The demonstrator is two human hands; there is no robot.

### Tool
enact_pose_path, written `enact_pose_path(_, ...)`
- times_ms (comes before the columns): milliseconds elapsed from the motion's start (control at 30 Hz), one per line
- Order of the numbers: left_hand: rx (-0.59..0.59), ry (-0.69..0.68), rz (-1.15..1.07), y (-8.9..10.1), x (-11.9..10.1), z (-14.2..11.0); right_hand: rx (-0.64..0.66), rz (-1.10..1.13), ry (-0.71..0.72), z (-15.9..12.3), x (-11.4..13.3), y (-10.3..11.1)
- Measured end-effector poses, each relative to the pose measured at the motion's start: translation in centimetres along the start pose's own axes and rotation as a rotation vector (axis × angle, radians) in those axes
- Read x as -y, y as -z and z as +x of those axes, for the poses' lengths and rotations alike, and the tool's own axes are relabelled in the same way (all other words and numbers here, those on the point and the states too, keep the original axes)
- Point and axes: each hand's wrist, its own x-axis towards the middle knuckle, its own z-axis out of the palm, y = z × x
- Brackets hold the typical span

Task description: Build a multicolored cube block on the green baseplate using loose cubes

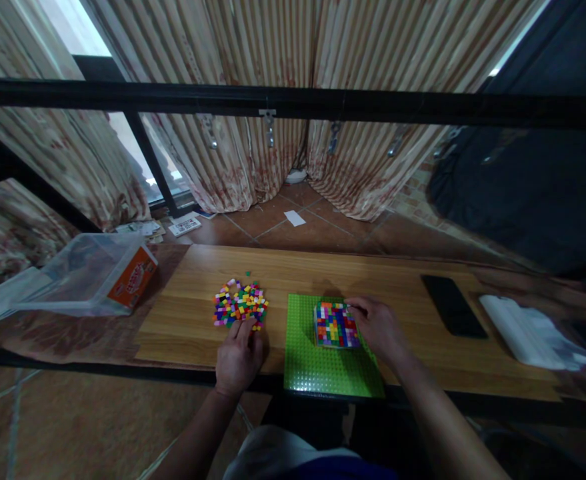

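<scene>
A loose pile of small multicoloured building bricks (240,303) lies on the wooden board. At its near edge is my left hand (239,357), palm down, fingers drawn together; whatever they pinch is hidden. To the right, a green studded baseplate (305,370) reaches the board's front edge. On it stands a squarish block of stacked coloured bricks (336,325), its top a patchwork of colours. My right hand (380,330) comes in from the right, its closed fingertips at the block's far right corner. Anything between those fingertips is too small to make out.
Left of the board stands a clear plastic tub (80,267) with an orange label. A black phone (453,305) lies on the right, beside a white package (520,333). One green brick (248,273) sits beyond the pile. A black rail (293,103) crosses behind.
</scene>
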Motion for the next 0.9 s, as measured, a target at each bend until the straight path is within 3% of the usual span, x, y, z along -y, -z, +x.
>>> enact_pose_path(467, 0.004, -0.015, -0.021, 0.0, 0.0, 0.1, 0.106, 0.042, 0.046, 0.5, -0.3, 1.0)
enact_pose_path(900, -0.006, -0.010, -0.013, 0.0, 0.1, -0.1, 0.034, 0.136, -0.067, 0.4, -1.2, 0.4)
